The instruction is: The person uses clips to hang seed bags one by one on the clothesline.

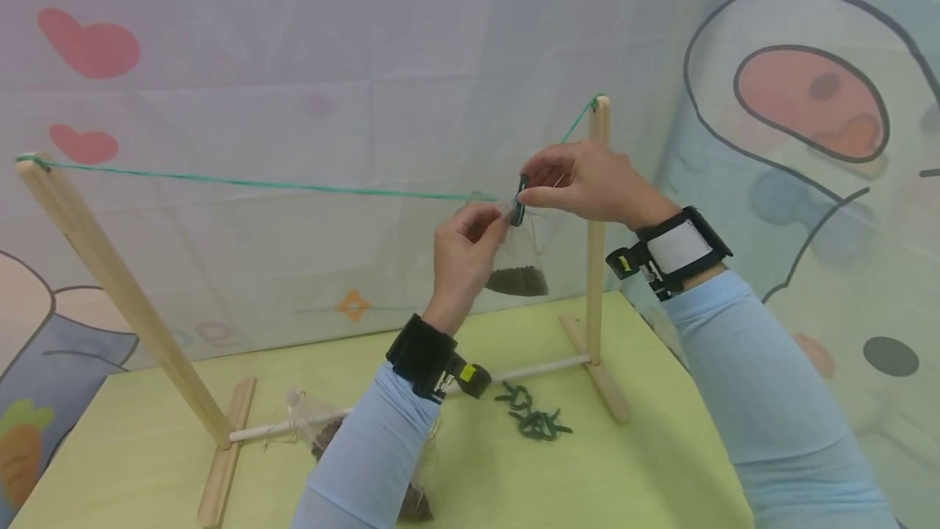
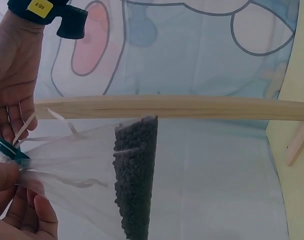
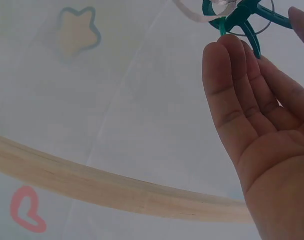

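Note:
My left hand (image 1: 466, 255) pinches the gathered neck of a clear plastic bag (image 1: 520, 245) between thumb and finger, against the green cord (image 1: 308, 187). Dark pellets (image 2: 135, 175) fill the bag's bottom; thin pale ties (image 2: 66, 121) trail from its neck. Close beside it, my right hand (image 1: 591, 182) holds a dark green spring clip (image 1: 520, 201) by its handles, between thumb and fingertips. In the right wrist view the clip's curved jaws stand around whitish plastic at the cord. Whether they grip it fully is cut off by the frame edge.
The cord runs between two wooden posts (image 1: 117, 284) (image 1: 598, 268) joined low by a white rod (image 1: 543, 369). Several green clips (image 1: 539, 423) lie on the yellow-green table (image 1: 631, 480). More bags with dark contents (image 1: 416, 504) lie partly behind my left sleeve.

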Motion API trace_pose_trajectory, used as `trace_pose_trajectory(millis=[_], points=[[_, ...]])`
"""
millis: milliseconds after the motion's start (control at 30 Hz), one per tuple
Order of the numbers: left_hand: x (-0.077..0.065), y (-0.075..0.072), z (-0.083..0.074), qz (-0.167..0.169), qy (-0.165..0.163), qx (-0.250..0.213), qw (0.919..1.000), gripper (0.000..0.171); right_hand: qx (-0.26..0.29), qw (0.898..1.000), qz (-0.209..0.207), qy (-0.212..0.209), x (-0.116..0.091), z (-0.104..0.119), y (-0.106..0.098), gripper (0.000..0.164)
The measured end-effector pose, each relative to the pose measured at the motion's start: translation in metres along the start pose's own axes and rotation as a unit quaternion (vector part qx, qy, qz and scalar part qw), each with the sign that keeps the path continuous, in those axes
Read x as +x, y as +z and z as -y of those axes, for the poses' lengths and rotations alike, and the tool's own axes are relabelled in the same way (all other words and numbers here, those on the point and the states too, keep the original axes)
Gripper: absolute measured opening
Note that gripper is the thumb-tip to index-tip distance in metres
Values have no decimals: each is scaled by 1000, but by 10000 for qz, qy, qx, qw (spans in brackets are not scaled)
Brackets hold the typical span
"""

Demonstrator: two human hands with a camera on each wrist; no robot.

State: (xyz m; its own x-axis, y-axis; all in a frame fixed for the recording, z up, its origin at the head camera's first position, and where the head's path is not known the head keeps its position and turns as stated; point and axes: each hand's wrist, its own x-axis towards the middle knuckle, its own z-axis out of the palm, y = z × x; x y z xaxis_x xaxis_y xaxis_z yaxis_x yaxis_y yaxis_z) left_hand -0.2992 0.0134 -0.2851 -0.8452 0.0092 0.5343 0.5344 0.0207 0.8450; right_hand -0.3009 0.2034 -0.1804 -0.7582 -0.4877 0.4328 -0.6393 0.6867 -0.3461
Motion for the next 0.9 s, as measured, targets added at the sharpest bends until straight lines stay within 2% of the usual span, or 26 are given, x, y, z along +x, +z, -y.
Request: trace_pose_trajectory(millis=[200, 333, 600, 800, 900], points=[[0, -4, 7, 245, 238, 635, 9974, 14, 209, 9997, 128, -92, 0, -4, 5, 20], [-5, -12, 8, 409, 322, 1076, 9928, 20, 157, 9994, 214, -225, -1, -6, 9, 17], [-20, -44, 8, 504, 402, 1787, 9818, 31, -55, 9984, 465, -322, -3, -6, 16, 25], [-39, -69, 6, 822, 411, 2064, 9741, 33, 57, 9972, 639, -374, -8, -4, 17, 31], [-49, -79, 5, 865, 524, 2222, 9697, 33, 203, 9971, 575, -445, -14, -2, 17, 30]])
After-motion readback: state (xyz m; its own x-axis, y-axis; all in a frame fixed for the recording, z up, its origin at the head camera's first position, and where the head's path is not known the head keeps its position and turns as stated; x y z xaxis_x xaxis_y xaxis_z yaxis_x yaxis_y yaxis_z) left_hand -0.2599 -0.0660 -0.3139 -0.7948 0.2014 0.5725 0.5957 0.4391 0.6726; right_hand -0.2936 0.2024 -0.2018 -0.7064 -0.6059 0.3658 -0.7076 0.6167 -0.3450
